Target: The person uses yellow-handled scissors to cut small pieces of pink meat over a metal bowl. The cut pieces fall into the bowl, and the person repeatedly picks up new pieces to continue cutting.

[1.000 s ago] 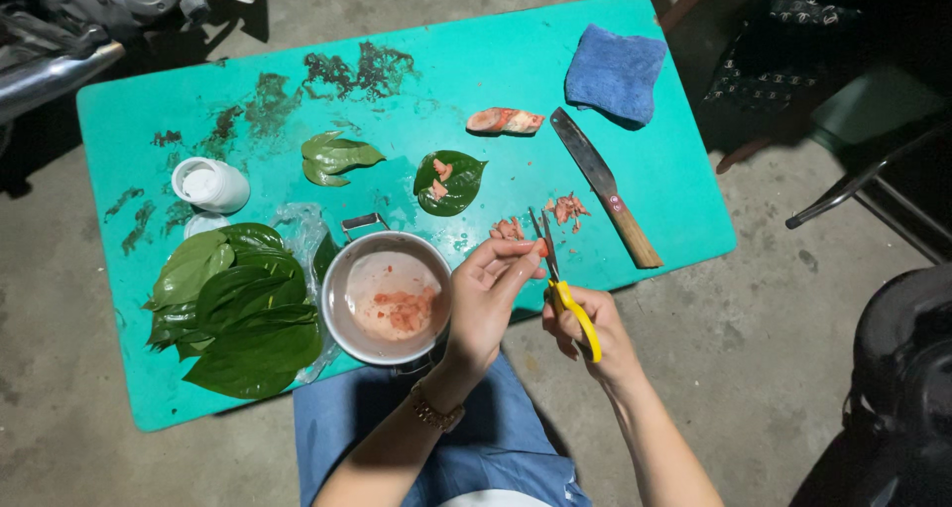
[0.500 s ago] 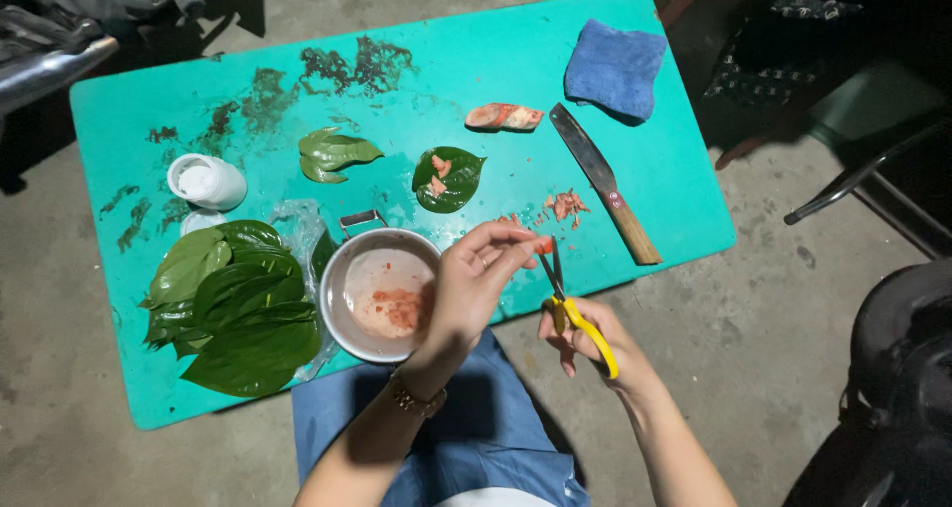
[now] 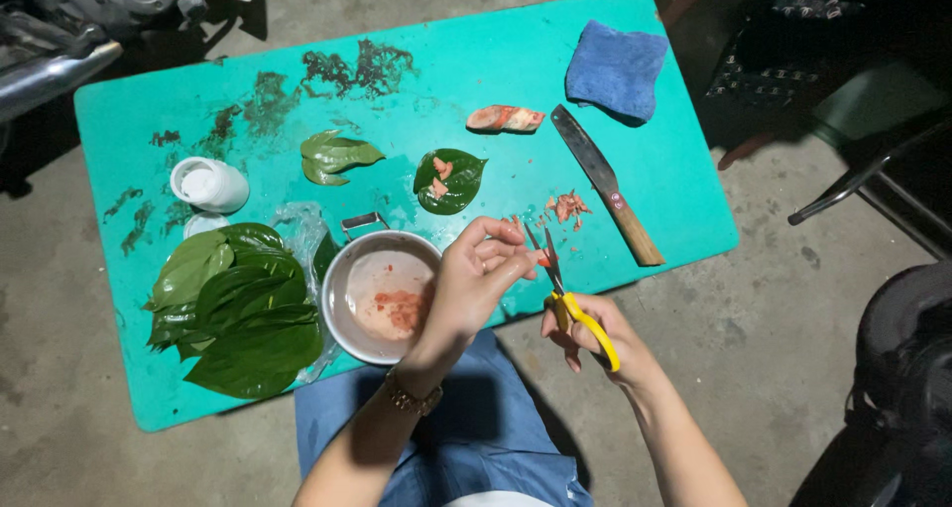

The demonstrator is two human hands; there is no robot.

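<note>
Small reddish piece [image 3: 541, 260] pinched in left hand [image 3: 474, 287] fingertips, now carried off table [image 3: 684, 185] edge, near metal bowl [image 3: 382, 296]. Yellow-handled scissors [image 3: 573, 304] gripped closed in right hand [image 3: 592, 336], blades now raised against piece. Snipping judged underway.

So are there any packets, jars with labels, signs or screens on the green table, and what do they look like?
White jar: small, round, plain white, at the table's left side above the pile of leaves; no label shows.
Clear plastic bag: crumpled, see-through, lying under and beside the leaves, next to the metal bowl.
No signs or screens are in view.
</note>
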